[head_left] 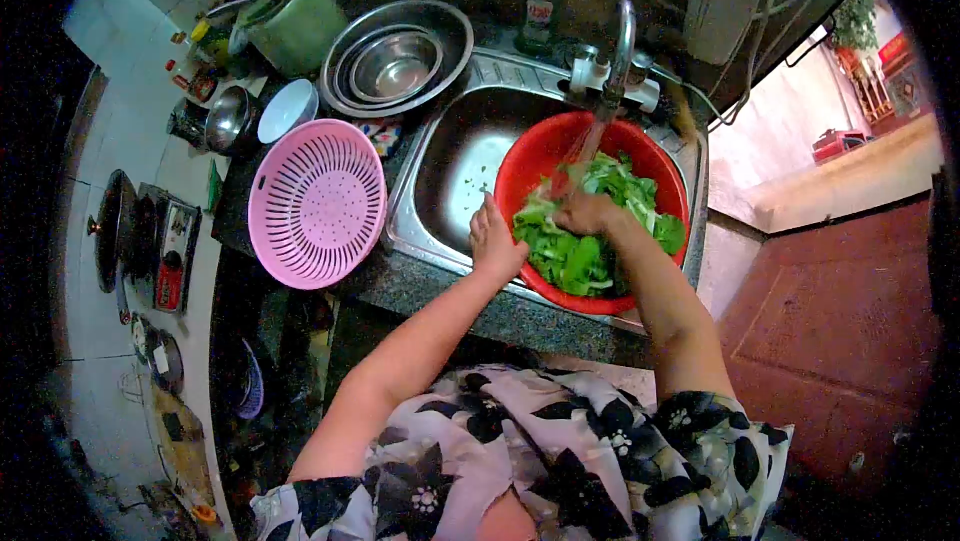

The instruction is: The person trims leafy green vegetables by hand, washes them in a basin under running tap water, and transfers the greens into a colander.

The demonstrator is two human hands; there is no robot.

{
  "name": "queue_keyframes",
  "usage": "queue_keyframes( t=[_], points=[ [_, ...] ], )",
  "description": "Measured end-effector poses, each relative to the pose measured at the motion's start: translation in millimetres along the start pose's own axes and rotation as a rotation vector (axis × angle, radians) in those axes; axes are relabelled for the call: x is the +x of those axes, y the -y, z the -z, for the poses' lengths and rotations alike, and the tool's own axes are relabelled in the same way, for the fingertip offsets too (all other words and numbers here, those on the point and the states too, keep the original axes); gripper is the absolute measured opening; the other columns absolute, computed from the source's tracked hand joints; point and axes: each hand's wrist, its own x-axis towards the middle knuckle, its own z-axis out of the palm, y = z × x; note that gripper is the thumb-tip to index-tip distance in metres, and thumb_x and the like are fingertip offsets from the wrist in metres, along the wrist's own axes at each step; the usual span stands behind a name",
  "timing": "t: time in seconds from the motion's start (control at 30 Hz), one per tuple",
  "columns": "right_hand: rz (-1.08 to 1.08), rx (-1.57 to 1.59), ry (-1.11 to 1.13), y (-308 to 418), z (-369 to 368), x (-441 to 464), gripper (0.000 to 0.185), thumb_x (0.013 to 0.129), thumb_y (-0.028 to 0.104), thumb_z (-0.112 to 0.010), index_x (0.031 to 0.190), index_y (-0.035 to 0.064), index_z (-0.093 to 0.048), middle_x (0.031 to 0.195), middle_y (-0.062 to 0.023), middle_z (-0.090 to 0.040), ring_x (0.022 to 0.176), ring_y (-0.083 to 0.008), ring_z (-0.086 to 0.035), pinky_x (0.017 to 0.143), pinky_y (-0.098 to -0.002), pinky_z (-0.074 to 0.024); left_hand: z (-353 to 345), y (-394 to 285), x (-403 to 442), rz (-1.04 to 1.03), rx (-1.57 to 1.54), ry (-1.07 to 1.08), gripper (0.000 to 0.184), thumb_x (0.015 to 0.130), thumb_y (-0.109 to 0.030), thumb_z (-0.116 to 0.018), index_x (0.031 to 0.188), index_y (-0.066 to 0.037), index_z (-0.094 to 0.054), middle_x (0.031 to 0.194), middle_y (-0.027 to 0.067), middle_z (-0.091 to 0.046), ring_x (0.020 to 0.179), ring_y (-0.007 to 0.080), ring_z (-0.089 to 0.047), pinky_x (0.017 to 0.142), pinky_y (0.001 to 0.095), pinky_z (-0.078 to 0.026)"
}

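A red basin [660, 153] sits over the right part of the steel sink, partly filled with leafy greens [580, 263]. My left hand [493, 241] grips the basin's left rim, with the thumb by the edge and the fingers on the outer wall. Inside the basin, my right hand [590, 213] is closed on some of the greens, and its fingertips are hidden among the leaves. Water runs from the faucet [625, 41] onto the leaves just beside that hand.
The sink [465, 156] holds a few leaf bits. Left of it stand a pink colander [330, 206], nested steel bowls [397, 61] and a white bowl [288, 111]. A green bottle [538, 16] stands behind. A stove [175, 253] lies far left.
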Motion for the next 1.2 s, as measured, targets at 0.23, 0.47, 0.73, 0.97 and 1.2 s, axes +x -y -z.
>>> queue_keyframes(
  t=[0.23, 0.47, 0.73, 0.97, 1.2],
  points=[
    [0.047, -0.232, -0.118, 8.8, -17.1, -15.7, 0.045, 0.089, 0.043, -0.031, 0.101, 0.0131, -0.063, 0.108, -0.0099, -0.059, 0.102, -0.0293, -0.054, 0.084, -0.0523, -0.0398, -4.6, 2.3, -2.5, -0.043, 0.027, -0.051, 0.089, 0.069, -0.017, -0.063, 0.136, 0.003, -0.009, 0.132, 0.0212, -0.030, 0.125, 0.0340, -0.026, 0.103, 0.0466, -0.022],
    [-0.011, -0.217, -0.321, 18.3, -32.6, -21.2, 0.042, 0.089, 0.043, -0.034, 0.093, 0.0156, -0.065, 0.099, -0.0084, -0.061, 0.097, -0.0262, -0.055, 0.082, -0.0503, -0.0371, -0.9, -2.7, -8.5, -0.083, 0.041, -0.135, 0.084, 0.071, -0.017, -0.062, 0.136, 0.004, -0.013, 0.126, 0.0216, -0.037, 0.121, 0.0339, -0.031, 0.101, 0.0421, -0.027],
    [0.002, -0.198, -0.423, 14.2, -42.3, -24.6, 0.042, 0.089, 0.044, -0.034, 0.091, 0.0164, -0.066, 0.101, -0.0064, -0.059, 0.101, -0.0239, -0.051, 0.081, -0.0506, -0.0358, -3.5, -3.7, -9.4, -0.123, 0.060, -0.229, 0.078, 0.072, -0.016, -0.060, 0.134, 0.004, -0.018, 0.119, 0.0225, -0.043, 0.115, 0.0346, -0.037, 0.099, 0.0425, -0.029],
    [-0.035, -0.180, -0.413, 15.3, -38.5, -25.4, 0.043, 0.089, 0.045, -0.035, 0.092, 0.0150, -0.066, 0.103, -0.0060, -0.059, 0.101, -0.0240, -0.051, 0.081, -0.0501, -0.0359, -3.2, -1.6, -9.2, -0.147, 0.066, -0.231, 0.075, 0.075, -0.024, -0.061, 0.133, 0.004, -0.022, 0.117, 0.0222, -0.044, 0.113, 0.0339, -0.038, 0.098, 0.0409, -0.031],
    [-0.033, -0.180, -0.477, 13.9, -45.5, -23.5, 0.043, 0.089, 0.044, -0.035, 0.087, 0.0139, -0.066, 0.099, -0.0062, -0.060, 0.099, -0.0236, -0.052, 0.081, -0.0487, -0.0366, -7.4, 0.6, -9.5, -0.159, 0.079, -0.266, 0.074, 0.077, -0.025, -0.061, 0.132, 0.006, -0.022, 0.116, 0.0219, -0.045, 0.112, 0.0339, -0.039, 0.098, 0.0404, -0.031]
  ],
)
